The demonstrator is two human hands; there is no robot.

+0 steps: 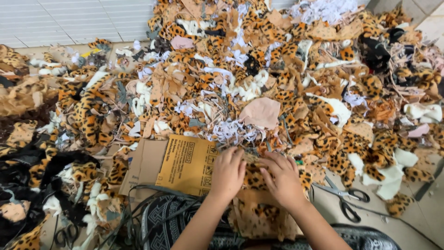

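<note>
Left hand: the left hand (pixel 227 172) sits low in the centre of the frame, fingers curled down and pressing on a leopard-print fabric piece (pixel 253 177).
Right hand: the right hand (pixel 283 178) is just beside it, fingers bent and pinching the same piece along its top edge; the two hands nearly touch.
Fabric piece: it lies between the hands, partly over a flat sheet of cardboard (pixel 187 163), with more printed cloth spilling toward the lap below.
Doing it well: my read is that a firm hold close to the edge with both hands keeps the plush from slipping; the fingers hide the exact grip.
Scissors: a pair of scissors (pixel 344 196) lies on the floor to the lower right, near the right forearm but apart from it. A darker pair (pixel 67 235) sits at the lower left.
Edges and room: a huge scrap pile (pixel 259 74) fills the upper frame and crowds in right above the hands. Bare floor (pixel 416 217) shows only at the lower right.
</note>
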